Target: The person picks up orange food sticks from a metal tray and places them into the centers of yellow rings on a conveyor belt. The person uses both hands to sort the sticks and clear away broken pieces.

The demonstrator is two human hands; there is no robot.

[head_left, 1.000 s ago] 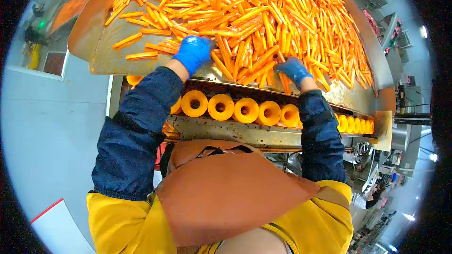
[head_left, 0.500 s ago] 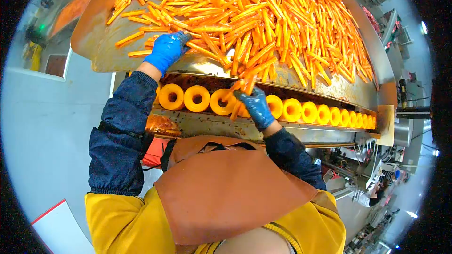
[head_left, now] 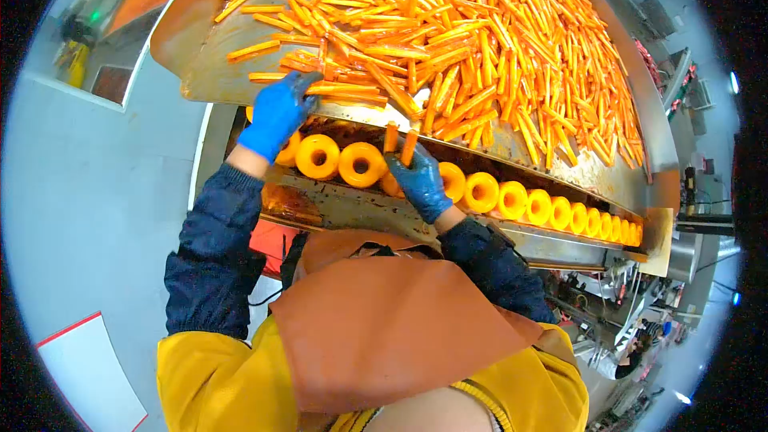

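Long orange food strips coated in red-brown oil or sauce (head_left: 472, 40) cover the metal tray (head_left: 204, 60). My left hand (head_left: 276, 118), in a blue glove, is at the tray's near edge, with its fingers curled on the left end of a few strips (head_left: 348, 94). My right hand (head_left: 422, 182), in a blue glove with dark stains, is closed on orange strips (head_left: 409, 148) whose ends stick up past the fingers. It is over a row of yellow funnel-like rings (head_left: 361, 165) below the tray, hiding part of one.
A metal ledge (head_left: 360, 206) runs along the row, close to my brown apron (head_left: 400, 312). At the row's right end stands a pale board (head_left: 658, 240). A white panel with a red edge (head_left: 92, 368) is at lower left. Machinery fills the right side.
The view has shifted, with the tray now slightly lower and to the right. My left hand has come down to the tray's near edge. The strips in my right hand now point upward.
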